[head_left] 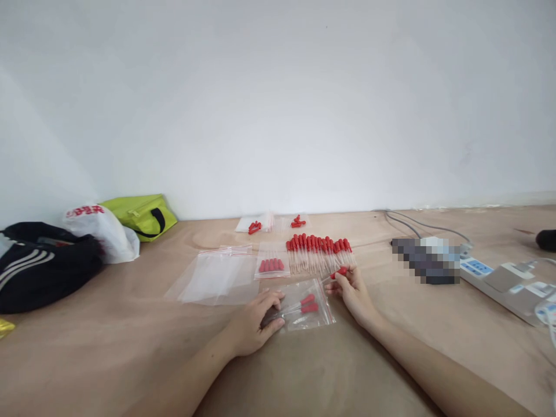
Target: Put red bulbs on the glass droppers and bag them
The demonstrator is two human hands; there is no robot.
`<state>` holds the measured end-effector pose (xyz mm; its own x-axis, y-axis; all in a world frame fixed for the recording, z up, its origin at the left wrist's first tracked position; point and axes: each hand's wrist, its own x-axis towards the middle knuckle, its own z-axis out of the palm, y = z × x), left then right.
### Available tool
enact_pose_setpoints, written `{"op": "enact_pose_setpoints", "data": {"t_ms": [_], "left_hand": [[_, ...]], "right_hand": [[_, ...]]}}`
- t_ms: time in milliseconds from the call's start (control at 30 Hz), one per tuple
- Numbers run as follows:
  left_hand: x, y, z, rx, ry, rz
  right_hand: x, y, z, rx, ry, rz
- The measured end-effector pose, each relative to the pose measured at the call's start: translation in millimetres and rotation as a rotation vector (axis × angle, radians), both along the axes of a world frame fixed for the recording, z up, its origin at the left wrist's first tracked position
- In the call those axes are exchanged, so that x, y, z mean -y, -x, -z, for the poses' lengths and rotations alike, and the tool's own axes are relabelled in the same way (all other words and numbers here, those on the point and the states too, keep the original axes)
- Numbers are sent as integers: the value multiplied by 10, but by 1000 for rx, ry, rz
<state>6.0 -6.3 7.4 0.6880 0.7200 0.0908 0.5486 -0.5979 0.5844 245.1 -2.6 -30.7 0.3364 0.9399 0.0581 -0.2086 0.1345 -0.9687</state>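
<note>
My left hand (256, 324) grips the left end of a clear zip bag (295, 289), in which red-topped droppers (309, 307) lie with their bulbs to the right. Just right of the bag's red-striped edge, my right hand (354, 292) pinches a single dropper (339, 272) by its red bulb. Behind that hand is a row of several red-bulbed droppers (319, 246), thin clear stems toward me. A filled zip bag (271, 265) with several red bulbs showing lies left of the row. Flat bags without droppers (215, 278) are stacked farther left.
Small bags with red pieces (254, 227) lie near the wall. At the left are a black bag (47, 263), a white plastic bag (102, 234) and a green pouch (139, 214). A power strip (499, 284), cables and a pixelated dark object (428, 260) lie at the right.
</note>
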Motion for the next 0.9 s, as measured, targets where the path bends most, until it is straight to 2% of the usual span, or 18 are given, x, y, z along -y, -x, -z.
{"op": "enact_pose_setpoints", "data": {"t_ms": [67,300,433,533,667,733,833,900], "left_hand": [[3,4,8,7,-4,-8],[6,17,19,-27,-11,-26],[10,9,9,-35,-17,-35],[16,3,-4,-35,-24,-36],[19,3,-12,-47,-26,-46],[14,5,-11,-50,-23,-45],[0,6,-7,-42,-32,-16],[-7,6,-4,-37,-40,10]], "right_hand": [[31,5,-9,42,6,-62],[90,-19,-50,268,24,-425],[65,-20,-17,291,-30,-509],[50,7,-3,357,16,-539],[27,13,-2,374,63,-658],[-21,-42,2,445,28,-547],[-159,-187,6,679,4,-146],[-280,-276,-4,834,22,65]]}}
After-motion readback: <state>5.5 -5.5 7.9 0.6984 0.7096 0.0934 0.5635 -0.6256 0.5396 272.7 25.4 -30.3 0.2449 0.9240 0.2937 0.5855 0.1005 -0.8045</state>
